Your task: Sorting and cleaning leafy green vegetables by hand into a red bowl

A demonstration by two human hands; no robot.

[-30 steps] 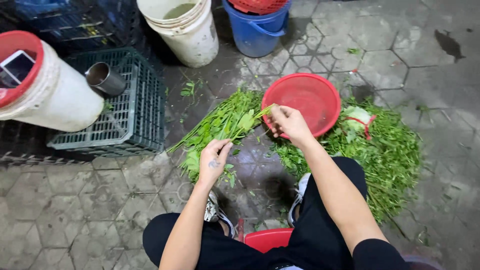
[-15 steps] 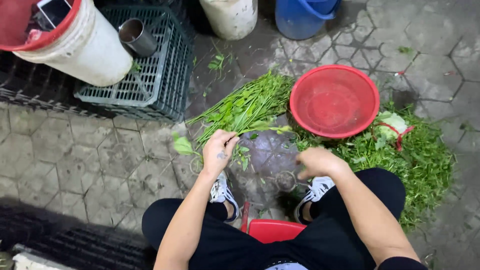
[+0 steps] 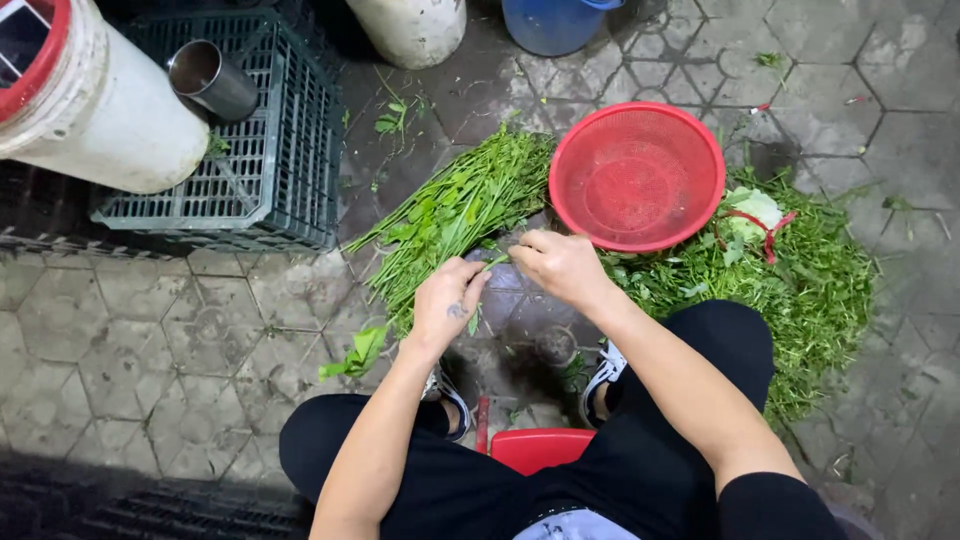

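A bundle of long green leafy stems (image 3: 455, 208) lies on the wet paved ground in front of me. My left hand (image 3: 448, 300) grips stems at the bundle's near end, with a leaf hanging below it. My right hand (image 3: 560, 265) is close beside it, fingers pinched on the same green stem between the two hands. A round red plastic strainer basket (image 3: 637, 175) sits empty just beyond my right hand. To its right spreads a heap of picked green leaves and trimmings (image 3: 800, 290).
A dark green plastic crate (image 3: 270, 160) holds a metal cup (image 3: 210, 80) at the left. A white bucket with a red lid (image 3: 90, 110) lies beside it. Another white bucket (image 3: 410, 28) and a blue bucket (image 3: 555, 22) stand at the back. I sit on a red stool (image 3: 535, 448).
My right hand came back from the red basket toward my knees and then up to meet the left hand at the stems. The camera view tilted lower and shifted.
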